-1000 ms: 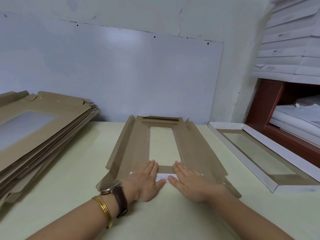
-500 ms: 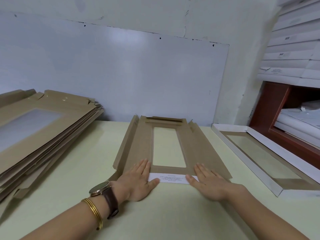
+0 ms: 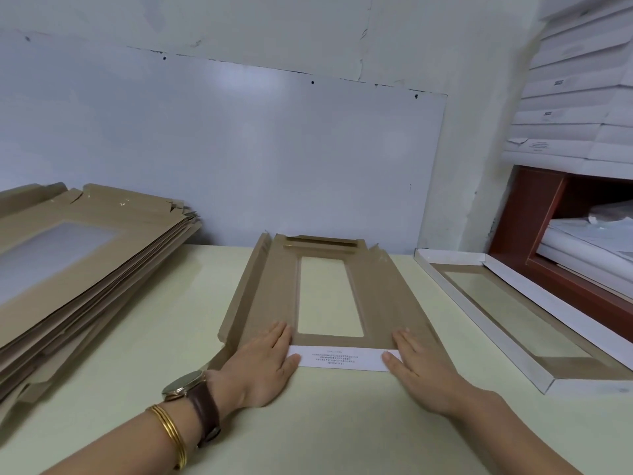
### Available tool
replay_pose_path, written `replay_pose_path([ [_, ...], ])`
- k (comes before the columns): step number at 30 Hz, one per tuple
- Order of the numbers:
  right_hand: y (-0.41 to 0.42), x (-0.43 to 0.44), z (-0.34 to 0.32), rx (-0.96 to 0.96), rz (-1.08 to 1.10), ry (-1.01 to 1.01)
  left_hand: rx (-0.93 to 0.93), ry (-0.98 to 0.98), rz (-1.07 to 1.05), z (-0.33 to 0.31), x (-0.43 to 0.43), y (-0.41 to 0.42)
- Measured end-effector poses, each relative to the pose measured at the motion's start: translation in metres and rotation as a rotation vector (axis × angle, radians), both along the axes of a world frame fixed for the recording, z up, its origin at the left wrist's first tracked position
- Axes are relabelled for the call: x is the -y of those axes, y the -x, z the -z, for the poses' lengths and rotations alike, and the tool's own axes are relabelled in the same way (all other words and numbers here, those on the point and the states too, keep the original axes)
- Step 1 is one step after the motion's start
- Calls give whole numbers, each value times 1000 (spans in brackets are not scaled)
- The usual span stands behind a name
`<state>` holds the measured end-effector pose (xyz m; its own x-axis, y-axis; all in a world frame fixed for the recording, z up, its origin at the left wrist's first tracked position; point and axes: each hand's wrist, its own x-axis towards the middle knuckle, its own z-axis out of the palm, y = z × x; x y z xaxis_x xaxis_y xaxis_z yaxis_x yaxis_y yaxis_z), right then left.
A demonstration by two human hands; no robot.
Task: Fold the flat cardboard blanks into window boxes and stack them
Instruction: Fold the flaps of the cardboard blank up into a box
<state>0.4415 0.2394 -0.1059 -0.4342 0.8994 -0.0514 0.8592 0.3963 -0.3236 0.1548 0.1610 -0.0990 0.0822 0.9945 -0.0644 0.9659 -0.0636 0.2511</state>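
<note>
Nearest the camera, the left hand (image 3: pixel 263 365), with a watch (image 3: pixel 185 386) and gold bangles (image 3: pixel 171 437) on its wrist, and the right hand (image 3: pixel 423 371) both lie flat on the pale desk (image 3: pixel 325 426), fingers straight and close together, gripping nothing; each presses down on one end of the white end flap (image 3: pixel 342 358), which is folded over the near edge of the brown blank (image 3: pixel 274 286); this blank lies in the middle of the desk, window toward the wall, its long side flaps raised only slightly and its far end flap creased but not locked; I judge this box barely begun, with sides, corners and far end still to form; to the right, just beside it, one finished window box (image 3: pixel 548 301) sits alone, so the stacking has hardly started; to the left, a thick pile of flat blanks (image 3: pixel 85 269) waits unfolded.
</note>
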Motion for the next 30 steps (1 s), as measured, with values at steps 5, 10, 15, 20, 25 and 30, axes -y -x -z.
replay_pose_path([
  [5, -3, 18, -15, -191, -35, -118, 166, -70, -3, -7, 4, 5],
  [10, -4, 34, -27, -291, -54, -163, 239, -127, 16, -18, 12, 4],
  [15, -7, 42, -29, -312, -32, -123, 285, -156, 12, -23, 19, 2],
  [20, -6, 44, -30, -290, -23, -90, 434, -199, -7, -25, 20, 0],
  [25, -5, 48, -31, -290, -20, -91, 479, -217, -46, -28, 22, 4],
  [30, -10, 54, -31, -334, -45, -108, 340, -254, 38, -29, 33, 7],
])
